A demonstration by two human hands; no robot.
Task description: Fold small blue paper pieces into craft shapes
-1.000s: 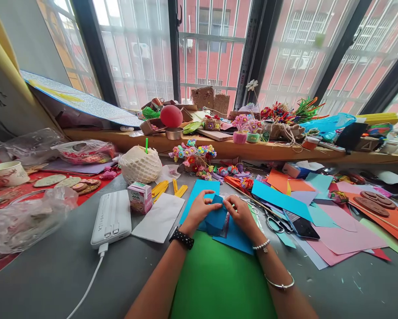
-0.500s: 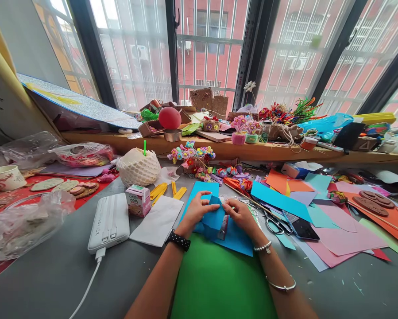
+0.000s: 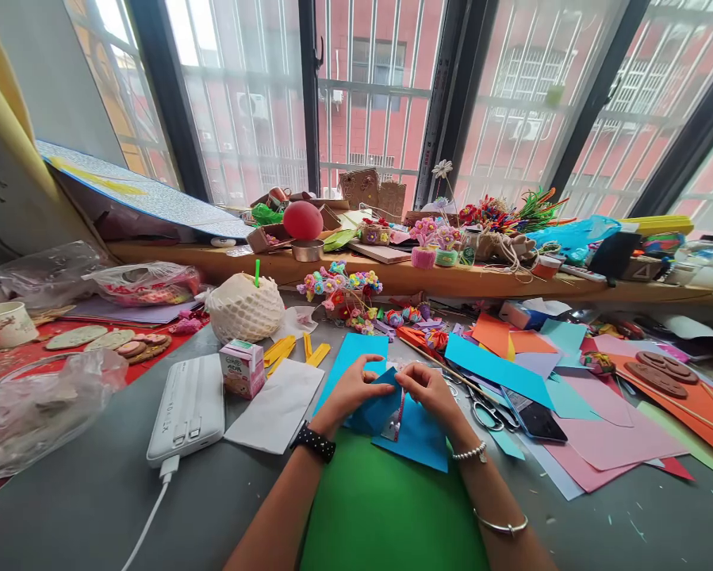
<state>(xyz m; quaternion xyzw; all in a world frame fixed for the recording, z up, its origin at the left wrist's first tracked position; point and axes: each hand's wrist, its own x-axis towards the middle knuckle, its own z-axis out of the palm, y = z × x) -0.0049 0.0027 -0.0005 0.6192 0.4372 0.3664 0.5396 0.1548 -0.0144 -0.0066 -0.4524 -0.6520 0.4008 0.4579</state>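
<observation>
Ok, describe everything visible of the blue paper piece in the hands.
The blue paper piece is plain and bent, tilted up beyond the green surface, with a pointed upper corner. The left hand holds it from the left, thumb across its face; the right hand pinches near that corner. Whether its lower part touches the blue sheet below is unclear.

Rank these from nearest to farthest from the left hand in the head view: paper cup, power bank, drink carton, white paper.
From the left hand:
1. White paper: just to its left.
2. Drink carton: by the paper's left edge.
3. Power bank: left of the carton.
4. Paper cup: at the view's left edge.
</observation>
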